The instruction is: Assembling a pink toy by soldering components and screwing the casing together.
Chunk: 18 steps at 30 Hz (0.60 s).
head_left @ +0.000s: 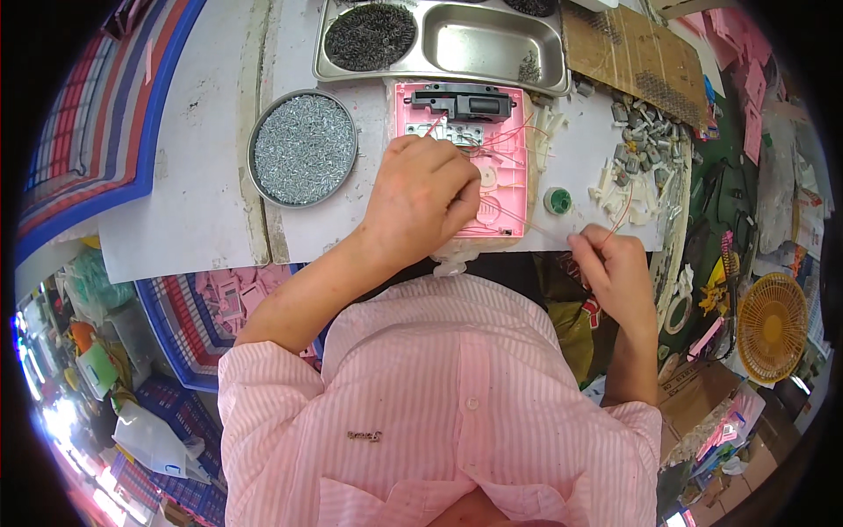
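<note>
A pink plastic casing point(514, 171) lies open on the table in front of me. It holds a black plastic part point(465, 103), a silvery metal plate point(470, 134) and several thin red wires point(518, 132). My left hand point(426, 189) rests over the casing's left side with its fingers curled closed; what they grip is hidden beneath the hand. To the right of the casing, beyond its near corner, my right hand point(617, 270) pinches a thin wire point(549, 232) that stretches back towards the casing. A red wire end point(625, 211) sticks up beside those fingers.
A round dish of small metal screws point(303, 149) stands at left. Behind the casing is a steel tray point(551, 53) with dark screws. At right lie a small green pot point(557, 201), small metal motors point(634, 145), white plastic parts point(628, 195) and cardboard point(628, 48).
</note>
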Available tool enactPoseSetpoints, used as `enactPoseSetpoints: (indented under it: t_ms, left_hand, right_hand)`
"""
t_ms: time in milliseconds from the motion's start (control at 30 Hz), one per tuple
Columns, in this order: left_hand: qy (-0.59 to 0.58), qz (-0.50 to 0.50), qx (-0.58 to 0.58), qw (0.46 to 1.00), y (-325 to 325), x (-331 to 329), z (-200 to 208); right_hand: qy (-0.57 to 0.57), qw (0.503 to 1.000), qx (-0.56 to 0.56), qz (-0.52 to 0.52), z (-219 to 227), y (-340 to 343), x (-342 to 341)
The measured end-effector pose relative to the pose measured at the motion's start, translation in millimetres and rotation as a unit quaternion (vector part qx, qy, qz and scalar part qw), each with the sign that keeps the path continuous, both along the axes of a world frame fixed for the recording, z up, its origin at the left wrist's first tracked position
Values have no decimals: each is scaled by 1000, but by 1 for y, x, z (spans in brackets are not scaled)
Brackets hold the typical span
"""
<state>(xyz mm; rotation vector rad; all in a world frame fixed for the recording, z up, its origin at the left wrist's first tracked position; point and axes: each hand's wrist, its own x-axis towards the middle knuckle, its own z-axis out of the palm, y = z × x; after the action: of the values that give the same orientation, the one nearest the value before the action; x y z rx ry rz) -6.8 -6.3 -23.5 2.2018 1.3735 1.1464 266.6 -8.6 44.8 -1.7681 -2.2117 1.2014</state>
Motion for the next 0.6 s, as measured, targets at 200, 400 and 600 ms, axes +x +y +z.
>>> enactPoseSetpoints:
  t_ms: [200, 400, 600]
  left_hand:
    - [58, -158, 9, 986, -29, 2, 25]
    - [84, -215, 52, 972, -54, 0, -2]
    - [40, -90, 57, 993, -63, -32, -6]
  right_hand:
    - [177, 936, 52, 300, 26, -18, -13]
    - [176, 937, 186, 237, -15, 15, -45]
    - [83, 925, 273, 249, -41, -4, -64]
